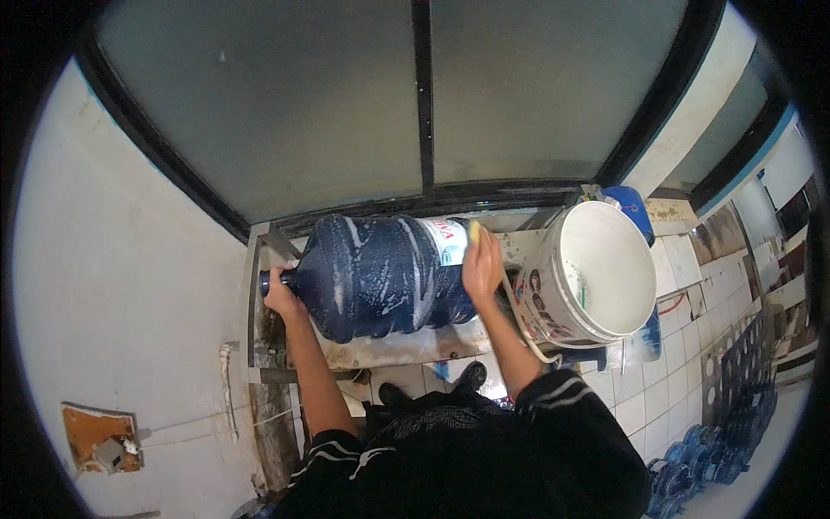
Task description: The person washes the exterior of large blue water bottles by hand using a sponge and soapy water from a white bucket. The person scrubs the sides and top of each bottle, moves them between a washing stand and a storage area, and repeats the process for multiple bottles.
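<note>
A large blue plastic water jug [382,279] lies on its side across a wet bench [402,347], streaked with white suds. Its neck points left, and my left hand [283,295] is wrapped around it. At the jug's base end, my right hand [483,266] presses a yellow sponge [475,231] against the side, beside the white printed label [446,241]. Most of the sponge is hidden by the fingers.
A white plastic bucket [606,272] with some foamy water stands right of the jug, a pale hose [519,318] along its near side. Behind the bench is a black-framed frosted window [337,117]. More blue jugs [697,460] lie at lower right on the tiled floor [632,415].
</note>
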`<state>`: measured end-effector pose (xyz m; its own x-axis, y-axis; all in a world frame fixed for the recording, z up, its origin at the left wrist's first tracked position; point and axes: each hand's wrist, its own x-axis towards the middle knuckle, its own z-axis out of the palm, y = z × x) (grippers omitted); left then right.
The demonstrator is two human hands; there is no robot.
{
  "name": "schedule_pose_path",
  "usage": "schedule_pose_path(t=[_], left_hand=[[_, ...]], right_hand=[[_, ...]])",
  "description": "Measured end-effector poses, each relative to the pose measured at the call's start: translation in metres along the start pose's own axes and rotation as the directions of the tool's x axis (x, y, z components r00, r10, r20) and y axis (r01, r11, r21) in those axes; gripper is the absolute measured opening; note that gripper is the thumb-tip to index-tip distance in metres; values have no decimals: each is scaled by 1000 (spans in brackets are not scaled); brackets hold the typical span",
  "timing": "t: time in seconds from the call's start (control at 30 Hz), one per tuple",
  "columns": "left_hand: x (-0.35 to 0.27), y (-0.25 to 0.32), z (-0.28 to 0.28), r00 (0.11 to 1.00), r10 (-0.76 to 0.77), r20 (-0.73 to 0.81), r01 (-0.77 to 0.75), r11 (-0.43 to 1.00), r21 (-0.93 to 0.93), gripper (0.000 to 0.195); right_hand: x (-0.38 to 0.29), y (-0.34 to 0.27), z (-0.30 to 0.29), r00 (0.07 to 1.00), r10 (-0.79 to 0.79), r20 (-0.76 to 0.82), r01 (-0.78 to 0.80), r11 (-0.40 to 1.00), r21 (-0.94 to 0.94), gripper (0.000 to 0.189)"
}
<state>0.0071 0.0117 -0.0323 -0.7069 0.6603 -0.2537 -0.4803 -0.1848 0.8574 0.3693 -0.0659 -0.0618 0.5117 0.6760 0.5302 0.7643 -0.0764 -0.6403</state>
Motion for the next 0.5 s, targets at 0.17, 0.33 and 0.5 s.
schedule_pose_path(t=[0.17, 0.33, 0.5], left_hand=[[1, -5, -9, 989, -80, 125, 73, 996, 60, 17], [53, -20, -46, 927, -169, 335, 198, 979, -54, 15], [73, -56, -86, 890, -293, 349, 312, 950, 0, 19]], right_hand=[[-126, 89, 35, 698, 653, 294, -716, 628, 305, 62], [-78, 95, 13, 813, 410, 413, -571, 699, 431, 61], [36, 74, 9, 676, -1, 737, -599, 581, 550, 53]])
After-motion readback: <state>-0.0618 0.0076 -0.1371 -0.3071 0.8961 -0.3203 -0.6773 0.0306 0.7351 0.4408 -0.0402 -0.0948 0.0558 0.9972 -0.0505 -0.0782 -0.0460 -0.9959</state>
